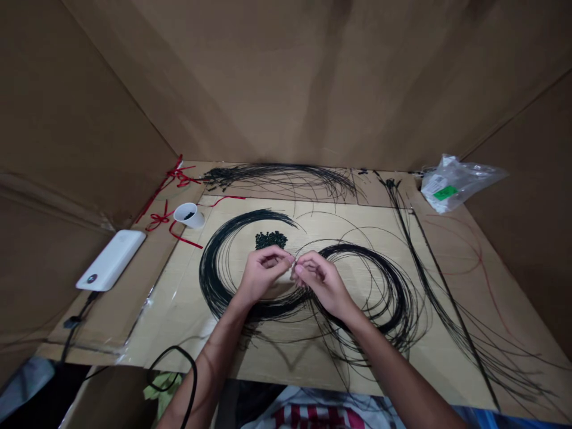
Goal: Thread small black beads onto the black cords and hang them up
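Observation:
My left hand (264,271) and my right hand (322,279) meet above the middle of the board, fingertips pinched close together. A thin black wire arcs down to the fingertips of my right hand. Whatever my left fingers pinch is too small to make out. Just beyond the left hand lies a pile of small black pieces (270,239). Around and under that hand curves a thick bundle of black wires (213,262). Another coil of black wires (395,286) lies beneath and to the right of my right hand.
At the back lie more black wires (286,173); a long bundle (417,262) runs down the right. A white cup (195,220) holding dark pieces, red ribbons (158,220) and a white power bank (111,259) are left. A plastic bag (460,182) sits back right. Cardboard walls (286,83) enclose the table.

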`<state>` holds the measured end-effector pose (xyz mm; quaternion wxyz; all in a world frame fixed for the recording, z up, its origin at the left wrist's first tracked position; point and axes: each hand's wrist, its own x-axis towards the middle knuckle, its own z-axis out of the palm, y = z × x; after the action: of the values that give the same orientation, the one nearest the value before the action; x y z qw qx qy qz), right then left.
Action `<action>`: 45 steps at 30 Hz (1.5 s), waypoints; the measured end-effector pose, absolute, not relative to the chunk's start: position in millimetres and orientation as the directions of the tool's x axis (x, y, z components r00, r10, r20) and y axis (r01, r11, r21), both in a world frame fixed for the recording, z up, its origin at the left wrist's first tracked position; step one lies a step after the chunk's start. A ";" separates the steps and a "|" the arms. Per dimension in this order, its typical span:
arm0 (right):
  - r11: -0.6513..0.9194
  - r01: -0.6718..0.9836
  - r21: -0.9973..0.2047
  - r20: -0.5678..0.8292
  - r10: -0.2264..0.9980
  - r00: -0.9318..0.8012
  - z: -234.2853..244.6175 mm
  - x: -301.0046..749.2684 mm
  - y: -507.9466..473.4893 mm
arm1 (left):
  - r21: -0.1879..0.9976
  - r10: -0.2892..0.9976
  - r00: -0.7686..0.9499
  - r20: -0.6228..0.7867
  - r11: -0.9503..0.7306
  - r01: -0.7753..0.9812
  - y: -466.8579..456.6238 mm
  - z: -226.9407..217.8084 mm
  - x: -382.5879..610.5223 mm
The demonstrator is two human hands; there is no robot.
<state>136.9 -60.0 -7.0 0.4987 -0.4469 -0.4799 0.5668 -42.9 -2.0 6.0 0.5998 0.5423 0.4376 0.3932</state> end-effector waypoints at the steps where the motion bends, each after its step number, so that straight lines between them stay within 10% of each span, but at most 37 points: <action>1: -0.059 -0.162 -0.985 -0.043 0.994 -0.100 -9.0 135.9 -59.4 | 0.994 0.934 0.340 -0.111 0.107 0.031 -2.1 6.2 -42.3; 10: -0.103 -0.221 -0.970 -0.118 0.991 0.058 -17.7 135.9 -54.8 | 0.690 0.887 0.419 0.193 -0.426 0.585 12.6 14.2 -72.8; 24: -0.141 -0.239 -0.961 -0.162 0.984 0.074 -15.9 133.2 -51.9 | 0.443 0.832 0.515 0.204 -0.548 0.710 16.0 4.2 -79.1; 36: -0.117 -0.252 -0.961 -0.137 0.989 0.063 -14.6 133.6 -50.6 | 0.648 0.884 0.406 0.230 -0.451 0.614 18.0 -2.9 -72.7; 45: -0.101 -0.265 -0.959 -0.111 0.994 0.023 -7.9 135.8 -54.0 | 0.998 0.954 0.295 -0.057 0.054 0.020 -1.8 -4.2 -33.5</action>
<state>135.8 -54.0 -7.9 0.5438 -0.4647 -0.3920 0.5785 -33.5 -1.8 -4.2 0.5800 0.5578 0.4364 0.4026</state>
